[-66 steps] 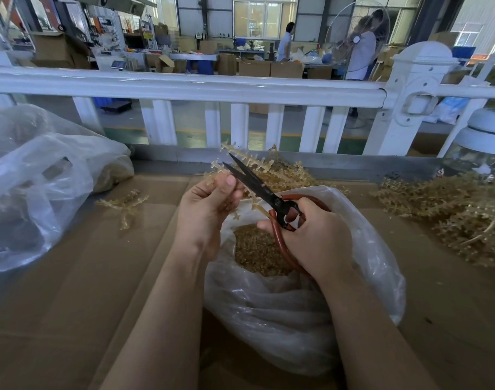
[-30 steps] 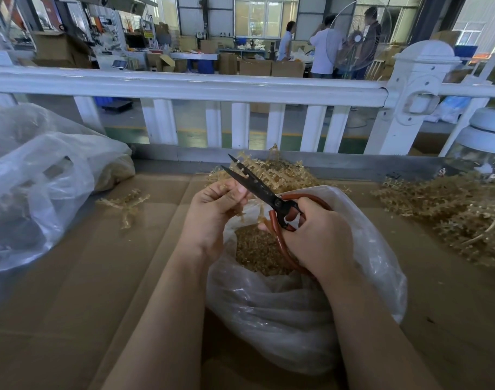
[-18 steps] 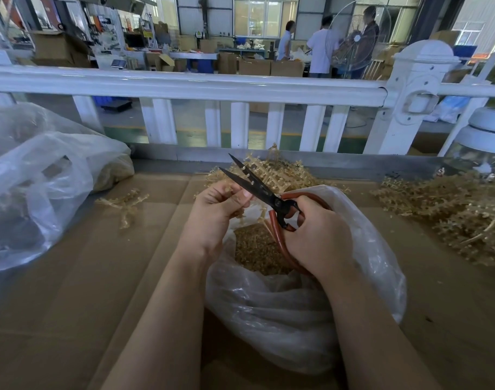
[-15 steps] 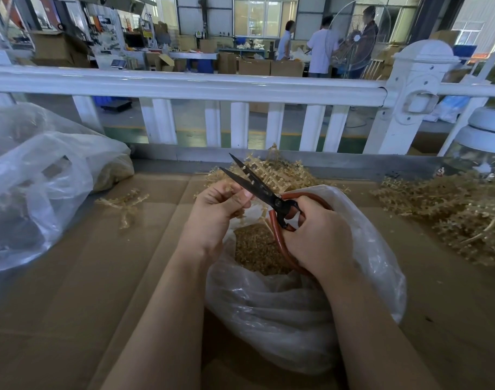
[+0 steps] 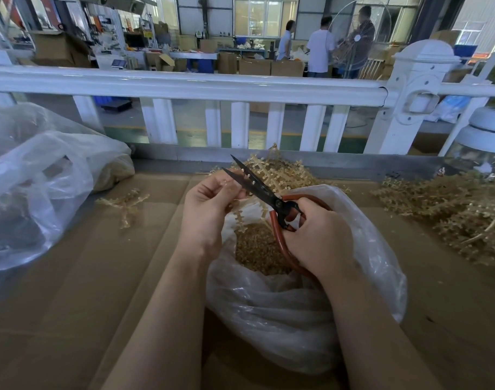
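My right hand (image 5: 315, 237) grips the red handles of black-bladed scissors (image 5: 257, 187), whose blades stand apart and point up-left. My left hand (image 5: 205, 211) pinches a beige plastic sprig (image 5: 239, 215) at the blades; part of the sprig dangles below my fingers. Both hands hover over a clear plastic bag (image 5: 302, 313) that lies open on the cardboard and holds small tan cut pieces (image 5: 257, 249).
A heap of beige sprigs (image 5: 280, 171) lies behind the bag, a larger heap (image 5: 449, 209) at the right, one loose sprig (image 5: 125, 202) at the left. A big clear bag (image 5: 35, 187) fills the left side. A white railing (image 5: 184, 85) runs across the back.
The sprig in my left hand has got shorter and sits lower at the blades. The scissors stay in place, blades still apart. People in the background have moved.
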### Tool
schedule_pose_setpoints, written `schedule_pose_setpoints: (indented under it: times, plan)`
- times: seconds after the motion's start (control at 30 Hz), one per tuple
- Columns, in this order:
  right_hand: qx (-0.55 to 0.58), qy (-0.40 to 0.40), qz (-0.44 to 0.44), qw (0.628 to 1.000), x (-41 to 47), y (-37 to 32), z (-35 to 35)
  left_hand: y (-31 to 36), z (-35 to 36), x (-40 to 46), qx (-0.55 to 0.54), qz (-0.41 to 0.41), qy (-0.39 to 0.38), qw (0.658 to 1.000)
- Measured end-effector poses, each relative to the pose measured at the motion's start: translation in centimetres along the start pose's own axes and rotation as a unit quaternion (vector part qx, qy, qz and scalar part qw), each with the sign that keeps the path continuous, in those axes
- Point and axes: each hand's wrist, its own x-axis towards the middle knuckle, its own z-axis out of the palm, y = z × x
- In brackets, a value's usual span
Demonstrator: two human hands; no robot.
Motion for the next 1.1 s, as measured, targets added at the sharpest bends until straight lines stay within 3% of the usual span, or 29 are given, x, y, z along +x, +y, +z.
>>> schedule_pose_setpoints:
  times: [0.23,0.53,1.1]
  plan:
    - [-0.005,-0.009,-0.006,1.0,-0.01,0.13,0.14,-0.06,-0.28,-0.05,-0.05,-0.023,-0.023,0.998]
    - [-0.009,0.001,-0.01,1.0,-0.07,-0.03,-0.03,-0.31,-0.19,-0.12,0.035,-0.027,-0.025,0.999]
    - [0.0,0.009,-0.025,1.0,0.06,-0.3,-0.07,-0.23,-0.07,-0.05,0.04,0.004,-0.021,0.999]
